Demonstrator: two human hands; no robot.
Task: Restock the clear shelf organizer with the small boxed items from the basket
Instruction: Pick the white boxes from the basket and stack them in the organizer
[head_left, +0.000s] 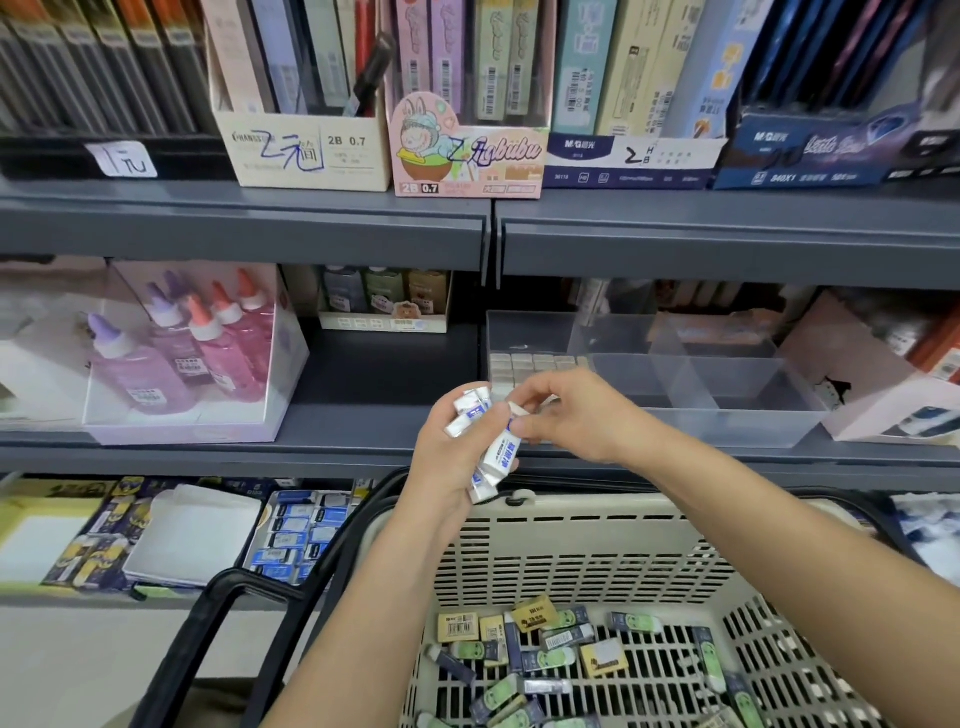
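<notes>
Left hand (447, 457) grips a loose bunch of white boxed erasers (496, 453) above the basket (571, 530), right hand (576, 415) pinching one just before the clear organizer (727, 426); the overfull clutch may spill some.

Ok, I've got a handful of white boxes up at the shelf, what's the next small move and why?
Probably lift the one box the right hand pinches out of the bundle and set it beside the row of white boxes already in the clear organizer's left compartment. The left hand grips the rest just in front of it.
</notes>
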